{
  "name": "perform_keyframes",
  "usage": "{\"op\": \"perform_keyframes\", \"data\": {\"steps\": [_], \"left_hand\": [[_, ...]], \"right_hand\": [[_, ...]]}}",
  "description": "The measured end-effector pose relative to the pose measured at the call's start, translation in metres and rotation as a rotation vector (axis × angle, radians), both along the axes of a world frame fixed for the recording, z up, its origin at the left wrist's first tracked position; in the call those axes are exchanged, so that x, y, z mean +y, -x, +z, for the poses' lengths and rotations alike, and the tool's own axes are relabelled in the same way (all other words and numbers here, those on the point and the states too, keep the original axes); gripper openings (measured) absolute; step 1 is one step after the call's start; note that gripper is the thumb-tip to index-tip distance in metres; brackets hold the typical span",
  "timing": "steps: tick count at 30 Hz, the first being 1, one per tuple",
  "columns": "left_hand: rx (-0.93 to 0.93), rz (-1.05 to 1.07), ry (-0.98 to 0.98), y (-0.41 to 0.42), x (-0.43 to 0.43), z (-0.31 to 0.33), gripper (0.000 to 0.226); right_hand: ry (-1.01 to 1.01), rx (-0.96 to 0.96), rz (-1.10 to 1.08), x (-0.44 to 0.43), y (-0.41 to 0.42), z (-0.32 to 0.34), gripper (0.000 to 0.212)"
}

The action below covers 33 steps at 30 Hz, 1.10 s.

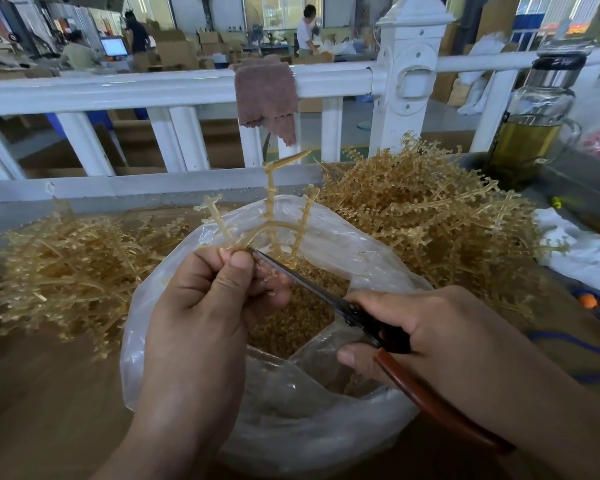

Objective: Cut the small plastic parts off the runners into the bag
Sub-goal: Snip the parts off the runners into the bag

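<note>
Forearms enter from the bottom edge of the frame and meet over a clear plastic bag (201,344) at lower centre. The left hand (205,306), back toward the camera, is closed in a pinch: thumb and fingers clamp the lower stem of an amber runner (274,216), which stands upright above the bag's mouth with its branches fanning toward the middle of the frame. The right hand (426,334), at lower right, is wrapped around the reddish-brown handles of a pair of scissors (329,299); one handle runs down along the forearm toward the lower right corner. The dark blades slant up and left, their tip touching the runner just beside the left thumb. Whether the blades are parted cannot be told.

Inside the bag, between the two hands, lies a heap of small amber parts (291,327).

Behind the bag, on the brown table (49,393), a pile of bare-looking runners (70,268) fills the left middle of the frame, and a taller pile of runners (430,216) still carrying parts fills the right middle. At the right edge lie white cloth (582,251) and an orange-and-blue item, too blurred to name.

Farther back, a white railing (118,88) crosses the upper frame with a brown rag (267,95) draped over it. A glass bottle (530,119) of yellowish liquid stands at upper right. Beyond the railing, people work among cardboard boxes (177,46).
</note>
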<state>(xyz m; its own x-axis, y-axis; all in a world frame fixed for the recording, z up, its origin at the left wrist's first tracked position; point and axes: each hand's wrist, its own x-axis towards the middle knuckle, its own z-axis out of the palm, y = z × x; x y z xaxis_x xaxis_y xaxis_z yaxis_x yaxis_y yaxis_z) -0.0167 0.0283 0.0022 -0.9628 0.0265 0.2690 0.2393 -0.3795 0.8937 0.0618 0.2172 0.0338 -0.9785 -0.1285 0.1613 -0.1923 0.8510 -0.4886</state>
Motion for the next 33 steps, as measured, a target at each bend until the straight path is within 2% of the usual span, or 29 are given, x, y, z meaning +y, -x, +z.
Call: {"op": "perform_keyframes", "data": {"steps": [5,12,21,23,26,29,33], "left_hand": [[-0.013,-0.004,-0.025,0.001,0.0,-0.001,0.015],[-0.031,0.024,0.007,0.005,-0.005,-0.003,0.009],[-0.119,-0.237,-0.141,0.006,-0.004,0.001,0.006],[-0.124,-0.237,-0.121,0.006,-0.003,0.001,0.009],[-0.139,-0.218,-0.124,0.006,-0.003,0.0,0.011],[-0.157,-0.235,-0.168,0.006,-0.004,-0.001,0.005],[-0.152,-0.245,-0.19,0.005,-0.004,-0.002,0.01]], "right_hand": [[-0.01,0.025,-0.014,-0.002,0.001,-0.001,0.068],[0.088,0.025,-0.023,0.005,0.004,-0.007,0.059],[0.108,0.026,0.059,0.0,0.004,-0.006,0.037],[0.1,0.016,0.054,0.0,0.004,-0.007,0.039],[0.116,0.001,0.043,0.001,0.004,-0.007,0.054],[0.093,-0.017,0.028,0.003,0.005,-0.009,0.06],[0.063,-0.054,0.021,0.005,0.005,-0.008,0.061]]}}
